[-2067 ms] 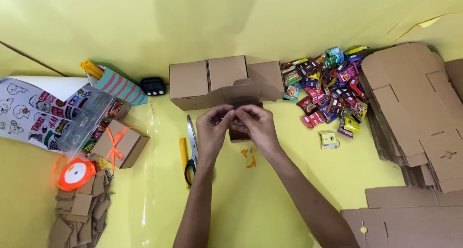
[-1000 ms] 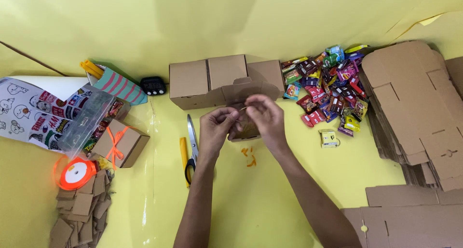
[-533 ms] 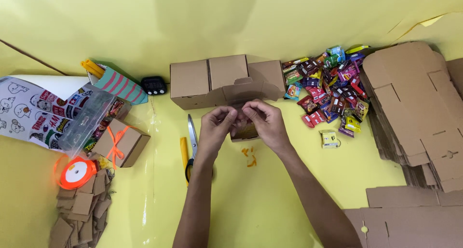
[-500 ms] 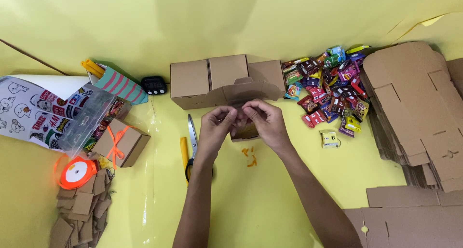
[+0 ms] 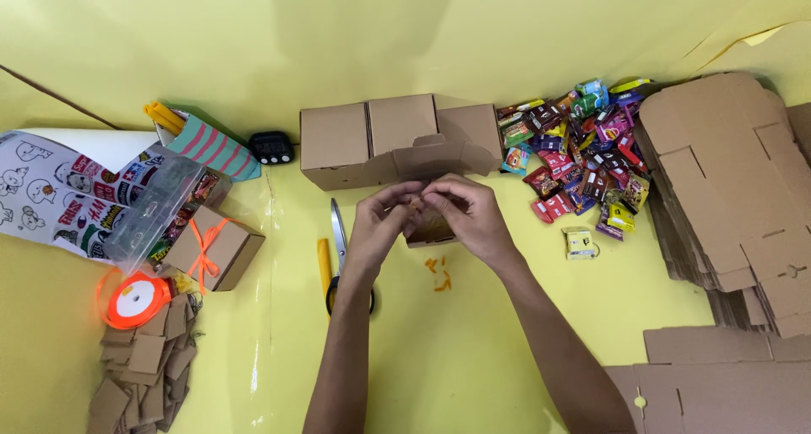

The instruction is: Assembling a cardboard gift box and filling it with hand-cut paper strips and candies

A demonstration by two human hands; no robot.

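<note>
My left hand (image 5: 384, 223) and my right hand (image 5: 469, 219) meet over a small brown box (image 5: 432, 230) that sits on the yellow table (image 5: 473, 341), just in front of a row of bigger boxes (image 5: 397, 138). My fingertips are pressed together on a thin orange ribbon (image 5: 414, 203) above the small box, but it is too tiny to see how it runs. I think the ribbon is soft, light and a bit slippery, so I pinch it close to the ends with my fingertips. The small box looks light and a bit bendy, so I would take it by its sides and not squeeze hard. Little orange bits (image 5: 439, 273) lie on the table just under my hands. Scissors (image 5: 340, 248) with a yellow and black handle lie beside my left arm. To the right of the boxes is a pile of sweets (image 5: 579, 168) in red, purple, green and blue wrappers, and one yellow sweet (image 5: 579, 242) lies apart from it. Far right is a stack of flat brown card (image 5: 735, 172). On the left sits a box with an orange bow (image 5: 211, 248), an orange ribbon roll (image 5: 135, 301), a clear case (image 5: 160, 210), a sheet of stickers (image 5: 51, 189), a striped bag (image 5: 203, 143) and a heap of brown tags (image 5: 144, 371)
</note>
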